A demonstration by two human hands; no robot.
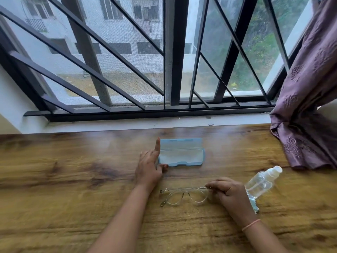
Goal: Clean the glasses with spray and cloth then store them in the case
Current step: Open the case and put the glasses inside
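Here, a wooden table [54, 179] set against a barred window [109, 70] carries the items for cleaning. The left hand [148, 168] is open, with its index finger straight along the left end of the pale blue case [182, 154] and its thumb at the case's near left corner. Motion blur leaves unclear whether the case lies open or closed. The right hand [228, 193] pinches the clear-framed glasses [185, 192] at their right hinge. The glasses rest on the table between the two forearms, nearer the person than the case and apart from it. A clear spray bottle [262, 181] lies on its side just right of the right hand, cap pointing away from the person. A blue cloth [254, 205] shows only as a strip beside the right wrist (most of it is hidden). A purple curtain [310, 88] drapes onto the table's far right corner.
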